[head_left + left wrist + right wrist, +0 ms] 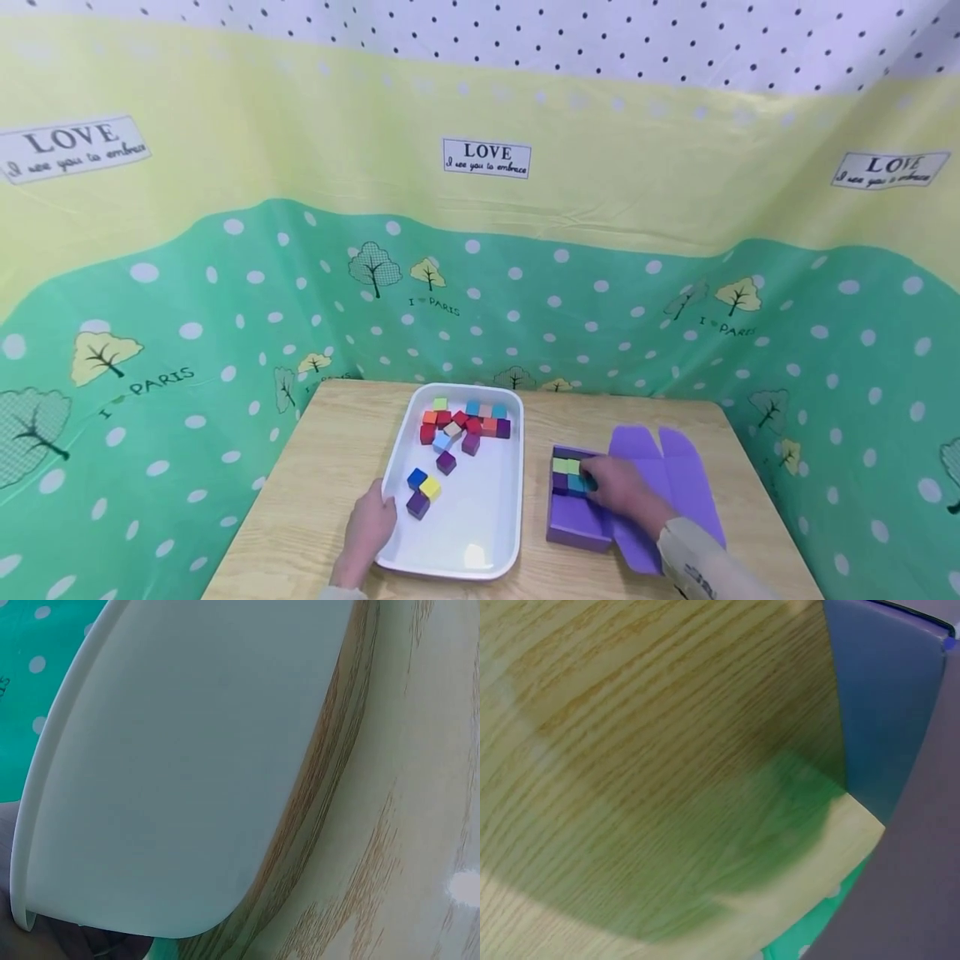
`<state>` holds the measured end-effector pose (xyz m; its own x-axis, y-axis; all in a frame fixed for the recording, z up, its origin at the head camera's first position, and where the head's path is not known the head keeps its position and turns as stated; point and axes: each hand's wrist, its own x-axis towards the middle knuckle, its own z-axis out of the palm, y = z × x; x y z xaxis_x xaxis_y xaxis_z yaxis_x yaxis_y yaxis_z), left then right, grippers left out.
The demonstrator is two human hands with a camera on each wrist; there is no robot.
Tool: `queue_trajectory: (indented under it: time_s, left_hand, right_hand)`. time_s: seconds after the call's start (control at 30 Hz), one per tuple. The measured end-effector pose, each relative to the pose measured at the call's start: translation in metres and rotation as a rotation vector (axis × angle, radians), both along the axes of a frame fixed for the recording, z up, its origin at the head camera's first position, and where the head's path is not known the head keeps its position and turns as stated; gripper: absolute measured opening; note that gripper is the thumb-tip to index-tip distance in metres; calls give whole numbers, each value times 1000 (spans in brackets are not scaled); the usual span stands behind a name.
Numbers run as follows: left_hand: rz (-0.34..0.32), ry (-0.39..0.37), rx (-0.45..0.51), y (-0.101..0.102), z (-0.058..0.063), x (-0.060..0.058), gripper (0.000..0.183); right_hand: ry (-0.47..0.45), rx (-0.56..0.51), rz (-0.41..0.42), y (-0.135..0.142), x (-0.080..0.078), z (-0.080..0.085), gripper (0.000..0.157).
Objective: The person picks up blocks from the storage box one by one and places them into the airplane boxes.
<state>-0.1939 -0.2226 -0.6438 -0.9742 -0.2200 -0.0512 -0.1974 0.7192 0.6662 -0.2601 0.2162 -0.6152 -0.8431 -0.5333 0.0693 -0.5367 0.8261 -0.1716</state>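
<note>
A white tray (457, 533) lies on the table, and my left hand (371, 521) grips its left rim. The left wrist view shows the tray's outer wall (165, 772) large, with part of the hand dark at the rim's lower corner. To the right, my right hand (618, 485) reaches into an open purple box (577, 533), its fingers curled at a teal cube (591, 484) they partly hide. Beside it in the box are light green cubes (567, 466), a purple cube (560, 483) and another teal cube (575, 483). The right wrist view shows no fingers.
Several coloured cubes cluster at the tray's far end; a blue cube (417, 478), a yellow cube (431, 487) and a purple cube (417, 504) lie nearer. The box's purple lid (675, 467) spreads rightward. A patterned curtain (480, 275) encloses the wooden table (300, 483).
</note>
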Motion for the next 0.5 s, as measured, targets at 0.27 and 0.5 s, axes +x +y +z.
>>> queue_trajectory:
  time_s: [0.27, 0.5]
  left_hand:
    - [-4, 27, -20, -3, -5, 1, 36]
    - [-5, 2, 17, -2, -4, 0, 37]
  right_hand:
    - [102, 37, 33, -1, 6, -7, 25]
    - [161, 41, 84, -2, 5, -5, 26]
